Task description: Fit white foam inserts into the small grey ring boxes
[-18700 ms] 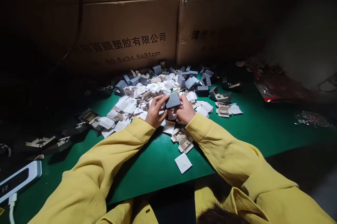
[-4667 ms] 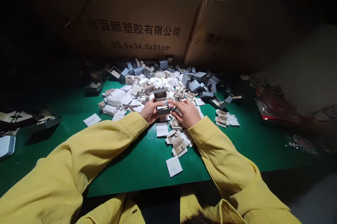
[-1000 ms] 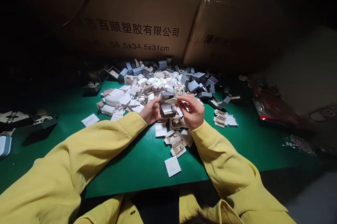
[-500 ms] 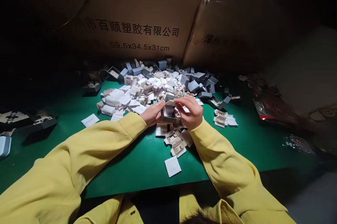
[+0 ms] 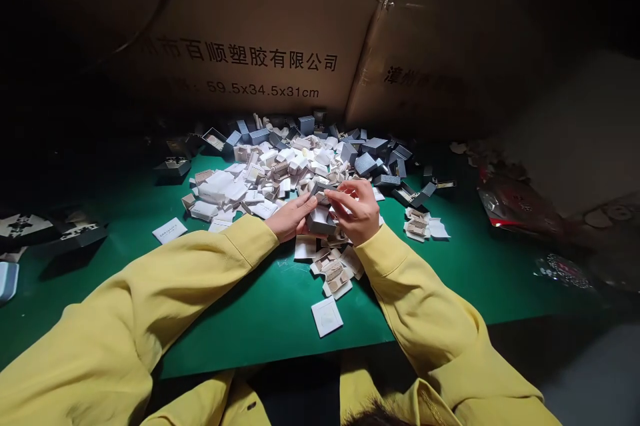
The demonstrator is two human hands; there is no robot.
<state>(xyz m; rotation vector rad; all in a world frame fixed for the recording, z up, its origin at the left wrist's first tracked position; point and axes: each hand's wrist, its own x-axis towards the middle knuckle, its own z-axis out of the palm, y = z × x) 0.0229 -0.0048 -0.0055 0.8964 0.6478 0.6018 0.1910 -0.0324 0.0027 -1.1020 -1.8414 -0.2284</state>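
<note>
My left hand [image 5: 294,216] grips a small dark grey hinged box [image 5: 321,223] by its left side, thumb along the edge. The box stands open and tilted toward me, with a white lining inside. Over its right side, my right hand [image 5: 357,209] has its fingers bent and its fingertips at the raised lid, by a pale piece. What they pinch is too small to make out. Just below the box lie folded cardboard inserts [image 5: 334,273], and nearer to me a square white card [image 5: 327,317].
Behind my hands, a heap of white paper inserts [image 5: 225,186] lies on the green table [image 5: 240,326], with dark small boxes [image 5: 366,164] around it. Large cartons [image 5: 260,13] wall off the back. Red plastic packaging [image 5: 515,206] lies at right, a white card [image 5: 169,231] at left.
My right hand's fingers have shifted slightly left and farther into the open box, and the box has tilted a little. My left hand keeps its grip.
</note>
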